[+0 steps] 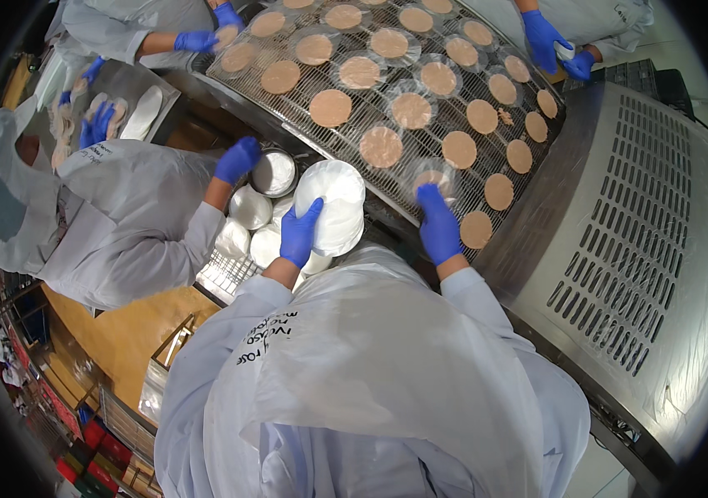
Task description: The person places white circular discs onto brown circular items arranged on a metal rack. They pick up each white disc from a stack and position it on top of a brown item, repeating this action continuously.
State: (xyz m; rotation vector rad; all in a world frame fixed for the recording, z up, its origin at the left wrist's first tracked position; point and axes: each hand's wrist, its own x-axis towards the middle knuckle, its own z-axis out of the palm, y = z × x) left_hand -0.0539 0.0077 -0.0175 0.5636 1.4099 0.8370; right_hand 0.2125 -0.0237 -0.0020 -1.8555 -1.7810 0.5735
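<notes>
A thick stack of white round sheets (333, 203) is held in front of the torso, just beside the near edge of a wire mesh belt (354, 120). It is gripped at its lower left by the gloved left hand (299, 235), thumb laid across the top face, other fingers hidden beneath. The gloved right hand (439, 224) is extended over the belt's near edge, at a clear round film (420, 176) above a flat tan disc (435, 180). Its fingers are bunched together; owing to blur, it cannot be told whether the film is pinched. Rows of similar tan discs are carried on the mesh, many with clear films wider than themselves.

Left of the stack, a round metal tin (273, 173) and loose white bundles (250, 207) are noted, a co-worker's gloved hand (239, 159) being placed near the tin. More gloved hands are seen along the belt's far side. To the right, the belt is flanked by a slotted steel housing (611, 224).
</notes>
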